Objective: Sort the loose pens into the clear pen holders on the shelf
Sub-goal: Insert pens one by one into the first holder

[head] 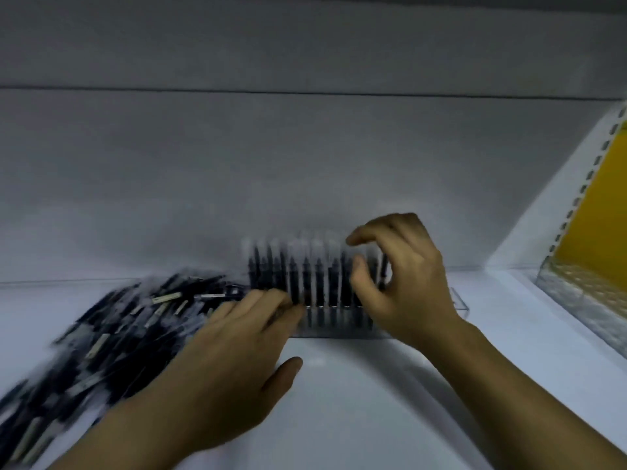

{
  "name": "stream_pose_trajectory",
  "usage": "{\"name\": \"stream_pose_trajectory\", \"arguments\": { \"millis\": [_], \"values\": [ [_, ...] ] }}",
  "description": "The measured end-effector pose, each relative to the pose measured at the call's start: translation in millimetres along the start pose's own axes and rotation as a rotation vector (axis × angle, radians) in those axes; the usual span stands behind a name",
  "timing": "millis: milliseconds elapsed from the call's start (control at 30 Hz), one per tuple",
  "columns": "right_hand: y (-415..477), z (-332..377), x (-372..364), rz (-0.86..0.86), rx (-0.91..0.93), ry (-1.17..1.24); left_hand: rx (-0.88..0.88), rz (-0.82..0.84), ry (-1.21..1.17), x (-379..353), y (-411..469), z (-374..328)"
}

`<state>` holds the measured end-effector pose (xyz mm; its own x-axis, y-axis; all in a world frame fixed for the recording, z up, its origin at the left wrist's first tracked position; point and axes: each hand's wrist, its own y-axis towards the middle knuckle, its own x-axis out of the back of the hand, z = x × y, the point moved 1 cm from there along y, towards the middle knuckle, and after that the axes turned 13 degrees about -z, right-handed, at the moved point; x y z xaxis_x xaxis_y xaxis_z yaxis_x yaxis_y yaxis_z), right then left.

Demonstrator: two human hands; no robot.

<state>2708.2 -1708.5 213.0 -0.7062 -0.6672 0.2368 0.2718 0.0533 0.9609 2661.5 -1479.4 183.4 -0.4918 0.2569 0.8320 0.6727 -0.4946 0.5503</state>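
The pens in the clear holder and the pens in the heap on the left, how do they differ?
The pens in the holder stand upright in neat rows; the pens in the heap lie flat on the shelf, crossing at many angles. The right hand is at the holder pens; the left hand reaches over the heap's edge. Both sets look dark.

Shelf (373,385): white, smooth, faint sheen near the holder.
Pen holder (458,305): clear plastic, glossy.
Loose pens (112,334): dark plastic, pale clips (blurred; metal or plastic unclear).
Back panel (271,164): matt grey-white, plain.
Upright strip (583,184), right: white, perforated, looks like painted metal.
Yellow panel (604,212): matt.
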Motion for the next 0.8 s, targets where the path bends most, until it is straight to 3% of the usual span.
{"name": "stream_pose_trajectory", "arguments": {
  "millis": [300,433,567,800],
  "values": [
    [-7.9,71.6,-48.9,0.415,0.240,0.096,0.186,0.069,0.212,86.1,-84.7,74.9],
    [8.0,111.2,-79.2,0.570,0.083,0.236,0.357,0.078,0.179,100.8,-115.3,104.2],
    [-0.7,136.7,-107.2,0.554,-0.025,0.303,0.637,0.079,-0.040,100.5,-142.1,130.1],
    [-50.6,143.9,-121.7,0.542,-0.131,0.324,1.076,0.189,-0.223,85.1,-140.6,154.7]
  ]
}}
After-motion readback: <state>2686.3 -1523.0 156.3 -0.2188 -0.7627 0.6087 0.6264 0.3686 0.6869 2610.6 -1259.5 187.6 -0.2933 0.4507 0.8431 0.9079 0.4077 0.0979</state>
